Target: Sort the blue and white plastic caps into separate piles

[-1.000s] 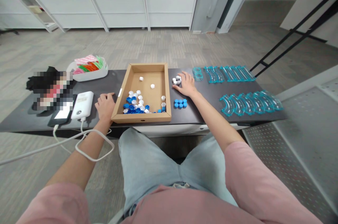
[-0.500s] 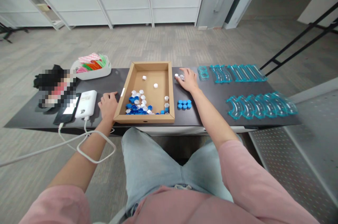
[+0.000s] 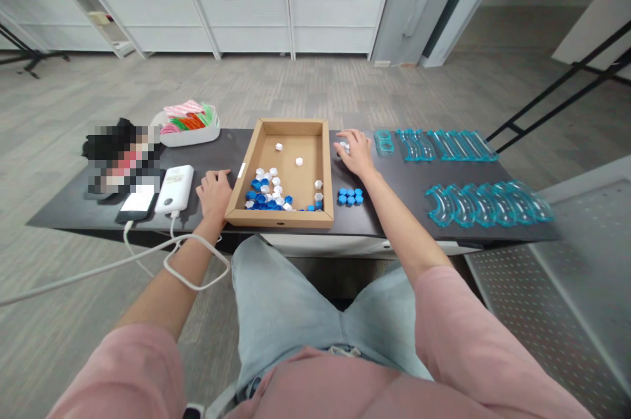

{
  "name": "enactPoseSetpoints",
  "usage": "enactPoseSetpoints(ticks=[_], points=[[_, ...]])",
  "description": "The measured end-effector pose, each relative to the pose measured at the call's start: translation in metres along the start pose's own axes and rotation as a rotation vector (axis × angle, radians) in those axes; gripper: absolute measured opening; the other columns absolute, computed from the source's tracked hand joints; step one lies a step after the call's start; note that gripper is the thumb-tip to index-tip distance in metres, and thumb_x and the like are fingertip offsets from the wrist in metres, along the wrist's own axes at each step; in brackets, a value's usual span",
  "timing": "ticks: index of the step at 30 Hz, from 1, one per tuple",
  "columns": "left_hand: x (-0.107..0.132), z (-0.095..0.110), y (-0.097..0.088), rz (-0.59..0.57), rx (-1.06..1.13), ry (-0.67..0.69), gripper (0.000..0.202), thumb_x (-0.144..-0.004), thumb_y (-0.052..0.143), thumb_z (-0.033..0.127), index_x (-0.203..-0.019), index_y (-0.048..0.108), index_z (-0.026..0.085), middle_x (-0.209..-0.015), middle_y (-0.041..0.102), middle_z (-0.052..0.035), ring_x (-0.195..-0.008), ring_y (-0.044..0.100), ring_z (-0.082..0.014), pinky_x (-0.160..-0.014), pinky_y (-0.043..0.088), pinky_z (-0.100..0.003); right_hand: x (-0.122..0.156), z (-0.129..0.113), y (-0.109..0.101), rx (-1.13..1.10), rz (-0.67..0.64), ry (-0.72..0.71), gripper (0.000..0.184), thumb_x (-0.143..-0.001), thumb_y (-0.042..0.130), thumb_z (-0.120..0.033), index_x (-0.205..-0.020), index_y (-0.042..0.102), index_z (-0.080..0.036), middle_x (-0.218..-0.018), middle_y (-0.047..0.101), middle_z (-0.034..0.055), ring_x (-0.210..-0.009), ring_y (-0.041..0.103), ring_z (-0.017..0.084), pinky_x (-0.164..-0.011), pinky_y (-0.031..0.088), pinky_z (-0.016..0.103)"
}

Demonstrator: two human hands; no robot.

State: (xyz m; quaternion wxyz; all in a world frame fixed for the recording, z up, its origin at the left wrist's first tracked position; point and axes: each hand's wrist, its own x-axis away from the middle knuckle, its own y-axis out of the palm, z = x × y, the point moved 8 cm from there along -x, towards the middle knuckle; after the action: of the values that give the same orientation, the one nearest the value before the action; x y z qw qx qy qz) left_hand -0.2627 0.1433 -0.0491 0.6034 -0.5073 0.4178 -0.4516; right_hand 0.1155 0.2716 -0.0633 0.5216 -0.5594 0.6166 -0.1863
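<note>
A shallow cardboard box (image 3: 331,175) lies on the dark table, holding white hexagonal pieces and blue hexagonal pieces (image 3: 263,200), most of them heaped at its near left. Flat on the table just left of the box rests my left hand (image 3: 215,194), empty, its fingers apart. My right hand (image 3: 355,154) is on the table beyond the box's right wall. Its thumb and fingers curve round a few white hexagonal pieces (image 3: 344,147), which it partly hides. Nearer to me, a tight block of blue hexagonal pieces (image 3: 350,196) sits in two rows.
Rows of clear teal-edged plastic parts (image 3: 488,204) cover the table's right side. At left are a white basket (image 3: 192,136) of colourful items, a white power bank (image 3: 175,190) and a phone (image 3: 140,198). A white cable (image 3: 197,236) loops over my left forearm.
The fingers of my right hand have drawn in around the white pieces. My left hand stays in place beside the box. The whole view has shifted slightly.
</note>
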Motion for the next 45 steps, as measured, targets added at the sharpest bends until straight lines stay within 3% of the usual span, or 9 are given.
enactPoseSetpoints(ticks=[3, 7, 12, 16, 19, 22, 29, 35, 45], points=[[0.002, 0.001, -0.002, -0.005, 0.014, 0.036, 0.064, -0.114, 0.019, 0.029, -0.162, 0.055, 0.006, -0.156, 0.054, -0.0325, -0.140, 0.053, -0.0427, -0.113, 0.044, -0.057, -0.009, -0.050, 0.000, -0.036, -0.074, -0.180, 0.035, -0.112, 0.052, -0.038, -0.135, 0.073, -0.022, -0.138, 0.073, 0.0158, -0.131, 0.059, 0.036, -0.114, 0.039, 0.051], [0.003, 0.000, -0.003, -0.021, 0.026, 0.044, 0.065, -0.114, 0.018, 0.030, -0.163, 0.053, 0.005, -0.157, 0.052, -0.0332, -0.140, 0.052, -0.0434, -0.112, 0.042, -0.056, -0.023, -0.121, 0.033, 0.131, -0.353, -0.385, 0.036, -0.105, 0.066, -0.032, -0.137, 0.075, -0.021, -0.138, 0.075, 0.0154, -0.128, 0.064, 0.036, -0.114, 0.036, 0.050], [0.003, 0.000, -0.004, -0.018, 0.024, 0.029, 0.061, -0.114, 0.024, 0.031, -0.163, 0.055, 0.011, -0.157, 0.054, -0.0314, -0.141, 0.053, -0.0429, -0.110, 0.044, -0.057, -0.030, -0.151, 0.079, 0.285, -0.668, -0.367, 0.030, -0.102, 0.063, -0.013, -0.125, 0.081, -0.017, -0.133, 0.079, 0.0177, -0.126, 0.070, 0.035, -0.111, 0.039, 0.049], [0.003, 0.000, -0.002, -0.007, 0.014, 0.029, 0.060, -0.114, 0.027, 0.033, -0.162, 0.056, 0.013, -0.156, 0.054, -0.0307, -0.143, 0.053, -0.0433, -0.113, 0.044, -0.057, -0.026, -0.158, 0.073, -0.014, -0.626, -0.454, 0.030, -0.109, 0.059, -0.018, -0.129, 0.080, -0.021, -0.133, 0.076, 0.0133, -0.123, 0.069, 0.030, -0.108, 0.047, 0.046], [0.002, -0.001, -0.001, 0.027, 0.005, 0.040, 0.060, -0.113, 0.026, 0.033, -0.162, 0.056, 0.013, -0.156, 0.055, -0.0309, -0.143, 0.053, -0.0437, -0.114, 0.043, -0.058, -0.026, -0.134, 0.042, -0.280, -0.444, -0.470, 0.031, -0.115, 0.055, -0.027, -0.133, 0.080, -0.023, -0.127, 0.070, 0.0108, -0.116, 0.068, 0.025, -0.107, 0.052, 0.042], [0.001, -0.001, 0.002, 0.031, -0.007, 0.029, 0.059, -0.114, 0.026, 0.033, -0.160, 0.056, 0.011, -0.156, 0.055, -0.0304, -0.144, 0.053, -0.0425, -0.116, 0.043, -0.056, -0.023, -0.077, 0.008, -0.398, -0.219, -0.363, 0.030, -0.115, 0.057, -0.036, -0.128, 0.081, -0.025, -0.121, 0.065, 0.0094, -0.108, 0.066, 0.023, -0.104, 0.056, 0.040], [-0.003, -0.002, 0.004, 0.007, -0.017, -0.032, 0.056, -0.114, 0.032, 0.028, -0.161, 0.056, 0.010, -0.158, 0.054, -0.0273, -0.145, 0.052, -0.0403, -0.118, 0.042, -0.053, 0.021, 0.047, -0.033, -0.262, 0.052, 0.040, 0.015, -0.103, 0.066, -0.030, -0.111, 0.077, -0.022, -0.118, 0.070, 0.0120, -0.103, 0.070, 0.027, -0.097, 0.062, 0.044], [0.001, 0.002, 0.001, -0.014, -0.035, -0.050, 0.060, -0.115, 0.025, 0.028, -0.163, 0.054, 0.009, -0.159, 0.052, -0.0272, -0.146, 0.051, -0.0401, -0.119, 0.040, -0.049, 0.042, 0.069, -0.022, 0.019, -0.039, 0.211, 0.009, -0.099, 0.066, -0.024, -0.105, 0.072, -0.024, -0.118, 0.079, 0.0154, -0.114, 0.072, 0.035, -0.099, 0.059, 0.048], [0.004, 0.005, -0.001, -0.014, -0.040, -0.051, 0.059, -0.116, 0.025, 0.030, -0.164, 0.053, 0.009, -0.160, 0.051, -0.0263, -0.147, 0.050, -0.0384, -0.120, 0.039, -0.047, 0.046, 0.062, -0.029, -0.049, 0.033, 0.221, 0.017, -0.095, 0.059, -0.016, -0.109, 0.068, -0.021, -0.128, 0.072, 0.0148, -0.092, 0.072, 0.025, -0.091, 0.057, 0.040]])
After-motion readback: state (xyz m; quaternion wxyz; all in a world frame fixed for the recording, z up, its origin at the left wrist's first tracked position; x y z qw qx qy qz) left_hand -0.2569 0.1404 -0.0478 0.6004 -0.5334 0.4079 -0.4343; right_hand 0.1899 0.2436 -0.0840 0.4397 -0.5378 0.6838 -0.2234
